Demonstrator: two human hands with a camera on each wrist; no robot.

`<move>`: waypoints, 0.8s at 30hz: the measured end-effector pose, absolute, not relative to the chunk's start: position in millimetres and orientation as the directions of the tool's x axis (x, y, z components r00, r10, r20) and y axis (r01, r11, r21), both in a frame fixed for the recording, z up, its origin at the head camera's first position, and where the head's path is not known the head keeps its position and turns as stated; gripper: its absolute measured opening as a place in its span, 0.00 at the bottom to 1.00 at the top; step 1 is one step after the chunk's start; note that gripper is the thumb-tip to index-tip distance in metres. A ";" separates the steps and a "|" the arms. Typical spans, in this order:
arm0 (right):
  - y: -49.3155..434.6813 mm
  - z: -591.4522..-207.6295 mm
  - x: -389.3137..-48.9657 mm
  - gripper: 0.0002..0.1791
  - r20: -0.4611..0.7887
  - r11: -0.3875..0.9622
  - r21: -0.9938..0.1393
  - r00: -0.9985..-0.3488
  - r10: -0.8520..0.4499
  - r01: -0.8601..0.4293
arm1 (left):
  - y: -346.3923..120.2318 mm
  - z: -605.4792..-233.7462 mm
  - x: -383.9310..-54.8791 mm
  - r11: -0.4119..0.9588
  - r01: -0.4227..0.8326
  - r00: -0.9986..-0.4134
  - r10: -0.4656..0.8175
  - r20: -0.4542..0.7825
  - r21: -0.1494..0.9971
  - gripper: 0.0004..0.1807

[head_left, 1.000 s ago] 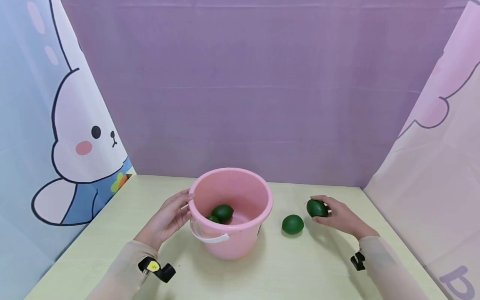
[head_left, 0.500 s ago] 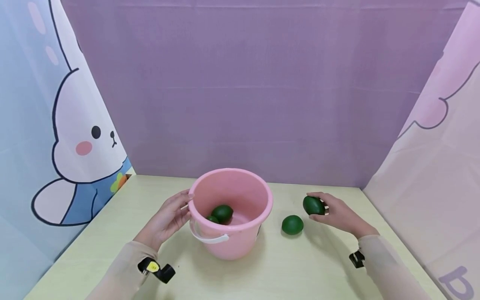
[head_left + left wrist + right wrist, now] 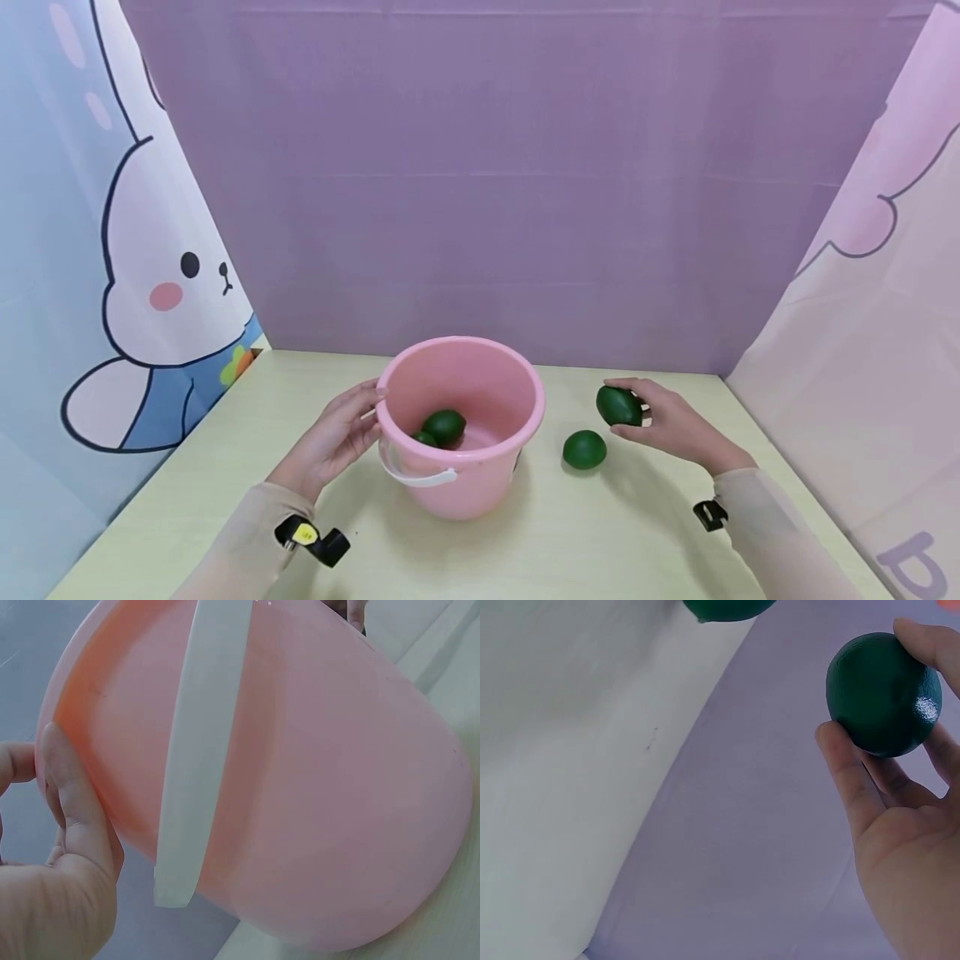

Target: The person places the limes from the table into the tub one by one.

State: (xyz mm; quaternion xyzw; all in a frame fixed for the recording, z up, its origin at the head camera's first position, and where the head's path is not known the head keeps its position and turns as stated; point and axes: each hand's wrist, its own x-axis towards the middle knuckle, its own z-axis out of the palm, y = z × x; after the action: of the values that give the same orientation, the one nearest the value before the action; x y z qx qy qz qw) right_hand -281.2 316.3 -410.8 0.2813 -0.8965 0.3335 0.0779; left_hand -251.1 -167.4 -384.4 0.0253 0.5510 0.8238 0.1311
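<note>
A pink bucket with a white handle stands on the table. My left hand pinches its rim at the left side; in the left wrist view the thumb lies against the rim and a finger is on the other side. Two dark green limes show inside, one lime partly covering the other. My right hand holds a glossy green lime between thumb and fingers, raised off the table. Another lime lies on the table between the bucket and that hand.
The pale wooden table is closed in by a purple cloth at the back. Printed cloths hang at both sides, the left cloth with a cartoon rabbit.
My right hand has lifted the lime slightly and moved it left, towards the bucket. The left hand and the bucket stay in place.
</note>
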 end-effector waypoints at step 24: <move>299.2 -388.6 -275.7 0.37 0.366 0.620 -0.496 -0.794 -0.486 -0.608 | -167.5 -385.0 -250.7 -0.357 -0.181 -0.965 0.245 -0.095 0.916 0.20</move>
State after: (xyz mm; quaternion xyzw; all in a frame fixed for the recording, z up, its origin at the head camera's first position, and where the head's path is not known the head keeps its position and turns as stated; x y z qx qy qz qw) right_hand -275.7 299.2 -388.6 0.3055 -0.8947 0.3107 0.0983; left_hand -250.7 -167.5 -385.0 0.0289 0.5519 0.8233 0.1293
